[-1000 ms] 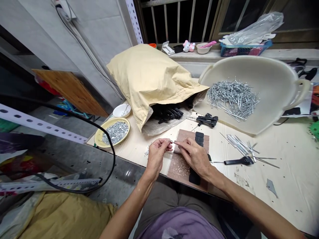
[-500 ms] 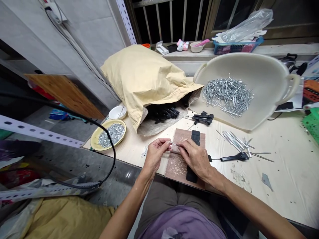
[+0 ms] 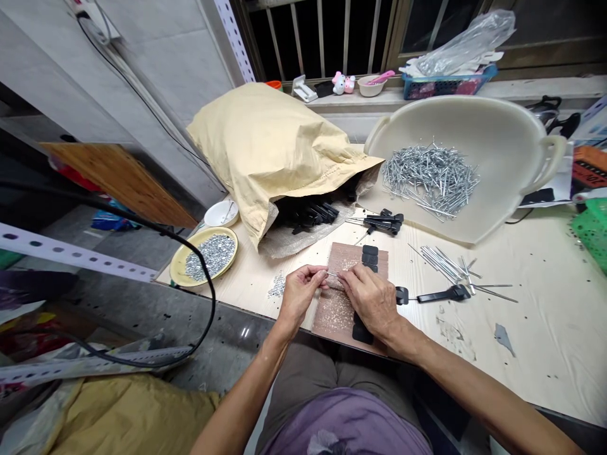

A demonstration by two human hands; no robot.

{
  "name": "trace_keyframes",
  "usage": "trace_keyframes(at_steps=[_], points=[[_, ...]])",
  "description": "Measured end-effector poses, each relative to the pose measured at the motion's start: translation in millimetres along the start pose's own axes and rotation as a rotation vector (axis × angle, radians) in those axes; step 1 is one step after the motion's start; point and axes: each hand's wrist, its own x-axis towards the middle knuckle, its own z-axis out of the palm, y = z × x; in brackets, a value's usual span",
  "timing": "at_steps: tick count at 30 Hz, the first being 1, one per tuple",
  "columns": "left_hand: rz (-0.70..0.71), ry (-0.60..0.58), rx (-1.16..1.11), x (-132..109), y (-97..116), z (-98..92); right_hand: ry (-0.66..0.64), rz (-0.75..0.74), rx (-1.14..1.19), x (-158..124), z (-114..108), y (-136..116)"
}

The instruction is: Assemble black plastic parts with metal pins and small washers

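Observation:
Between my two hands a thin metal pin lies level above a brown board. My left hand pinches its left end with thumb and forefinger. The fingers of my right hand close on the other end, and that end is hidden by them. Black flat pads line the board's right part, some of them under my right hand. To the right, a black-handled tool with a thin metal shaft lies beside a loose pile of metal pins. Small metal washers are scattered left of my left hand.
A yellow dish of small metal pieces and a white dish stand at the left edge. Behind the board, a paper sack spills black parts. A large pale basin holds many pins. A black cable hangs at left.
The view has shifted slightly. Both hands stay together over the board, still pinching the pin between them, with only small finger movement.

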Motion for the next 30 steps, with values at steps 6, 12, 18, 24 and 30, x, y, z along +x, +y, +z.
trace_keyframes(at_steps=[6, 12, 18, 24, 30], points=[[0.059, 0.0, 0.078, -1, 0, 0.9, -0.049, 0.052, 0.108, -1, -1, 2], [0.035, -0.007, 0.044, -1, 0, 3.8, -0.115, 0.147, 0.358, 0, 0, 7], [-0.051, -0.02, -0.093, 1, -1, 9.9, -0.003, 0.034, 0.054, -2, 0, 5], [-0.017, -0.009, -0.058, 2, -3, 9.3, -0.094, 0.102, 0.219, -2, 1, 8], [-0.001, -0.031, 0.037, 2, -3, 8.9, -0.166, 0.195, 0.416, 0, -1, 15]])
